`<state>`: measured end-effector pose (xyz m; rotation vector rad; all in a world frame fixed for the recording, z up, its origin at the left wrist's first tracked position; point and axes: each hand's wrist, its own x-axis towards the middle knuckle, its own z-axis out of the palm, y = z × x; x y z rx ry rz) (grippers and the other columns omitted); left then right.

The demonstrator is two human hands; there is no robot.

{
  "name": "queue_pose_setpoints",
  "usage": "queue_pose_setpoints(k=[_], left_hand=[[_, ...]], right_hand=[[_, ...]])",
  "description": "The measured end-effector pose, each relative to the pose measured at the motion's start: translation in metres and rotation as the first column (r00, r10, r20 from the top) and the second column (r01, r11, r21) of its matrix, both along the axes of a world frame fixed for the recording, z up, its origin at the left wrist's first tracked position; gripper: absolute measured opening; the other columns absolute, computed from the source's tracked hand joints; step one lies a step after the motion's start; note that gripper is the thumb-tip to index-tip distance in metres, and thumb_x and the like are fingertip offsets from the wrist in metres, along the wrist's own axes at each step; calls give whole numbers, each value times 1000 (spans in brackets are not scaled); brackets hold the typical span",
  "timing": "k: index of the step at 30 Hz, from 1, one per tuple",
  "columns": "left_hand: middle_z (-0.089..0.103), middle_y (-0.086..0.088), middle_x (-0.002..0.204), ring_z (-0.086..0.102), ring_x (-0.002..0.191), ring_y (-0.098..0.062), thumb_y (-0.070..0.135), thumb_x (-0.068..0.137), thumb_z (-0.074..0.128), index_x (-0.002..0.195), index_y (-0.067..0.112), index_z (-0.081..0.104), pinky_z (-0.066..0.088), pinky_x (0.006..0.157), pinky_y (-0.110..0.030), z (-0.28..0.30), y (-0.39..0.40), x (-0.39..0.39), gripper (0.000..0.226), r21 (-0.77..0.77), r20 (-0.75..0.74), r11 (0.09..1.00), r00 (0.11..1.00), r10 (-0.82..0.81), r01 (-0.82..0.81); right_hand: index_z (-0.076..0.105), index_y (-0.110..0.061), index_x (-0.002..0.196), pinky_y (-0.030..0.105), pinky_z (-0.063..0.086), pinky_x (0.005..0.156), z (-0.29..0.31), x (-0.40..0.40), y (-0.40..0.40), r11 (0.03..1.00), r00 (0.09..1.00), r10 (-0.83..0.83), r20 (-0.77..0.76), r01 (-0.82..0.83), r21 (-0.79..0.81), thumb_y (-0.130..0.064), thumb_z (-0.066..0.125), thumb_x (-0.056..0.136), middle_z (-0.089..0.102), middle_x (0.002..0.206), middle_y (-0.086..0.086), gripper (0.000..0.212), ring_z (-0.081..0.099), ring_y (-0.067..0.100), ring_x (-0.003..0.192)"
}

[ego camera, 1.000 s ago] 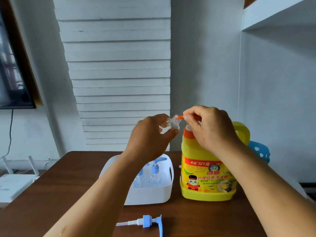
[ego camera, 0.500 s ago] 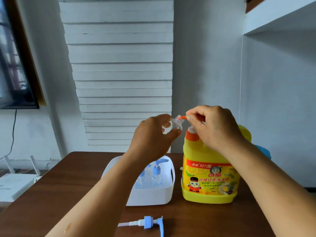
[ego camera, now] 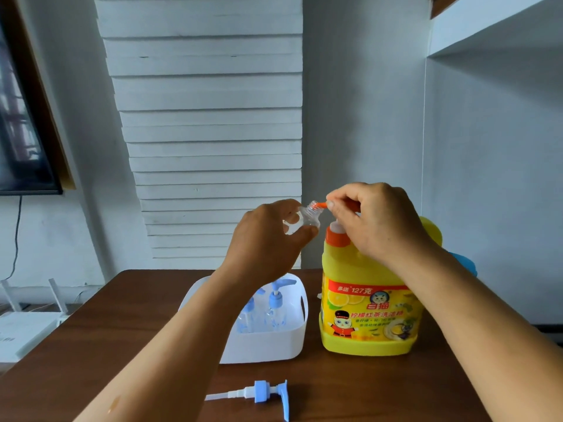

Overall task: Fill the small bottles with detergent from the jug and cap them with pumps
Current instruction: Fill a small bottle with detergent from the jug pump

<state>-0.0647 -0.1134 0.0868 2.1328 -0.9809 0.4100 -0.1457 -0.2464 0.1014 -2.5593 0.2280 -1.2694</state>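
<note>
A: Left hand (ego camera: 265,239) status?
B: Fingers and thumb curled round the small clear bottle (ego camera: 301,220), held tilted in the air, neck toward the orange spout (ego camera: 320,205).
A: Right hand (ego camera: 377,220)?
B: Curled over the pump head atop the yellow jug (ego camera: 368,315), fingertips at the spout, which touches the bottle's mouth.
A: Remaining parts?
B: Loose blue pump (ego camera: 268,391) on the table (ego camera: 122,330); capped bottles (ego camera: 274,309) in the white basket (ego camera: 268,345).

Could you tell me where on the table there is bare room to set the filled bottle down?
Bare table lies left of the white basket, and in front of the yellow jug, right of the loose pump. The basket itself is crowded with capped bottles.
</note>
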Motion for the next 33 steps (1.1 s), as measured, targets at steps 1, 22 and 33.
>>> queue_pose_setpoints(k=[1,22,33], left_hand=[[69,7,104,58,84,-9,44,84,59,107,27,64,43,67,-19,0,0,0,28,3,3,1000,1000,-1,1],[67,9,92,61,84,-12,42,83,61,99,27,64,40,65,-16,-5,1,-1,22,-26,-33,1000,999,-8,7],[69,7,99,58,82,-8,42,84,60,104,25,64,45,68,-22,-5,3,-3,26,-16,-31,1000,999,-13,12]], right_hand=[[69,-15,101,23,44,73,0,0,0,1000,1000,-3,0,3,-3,-27,55,90,73,97,5,21,64,20,87],[69,-14,96,29,49,74,-6,2,3,1000,1000,-16,16,16,4,-26,54,91,72,95,7,20,63,24,87],[70,-15,92,24,45,70,-2,-2,5,1000,999,-20,-29,20,4,-26,55,91,72,91,5,19,62,20,80]])
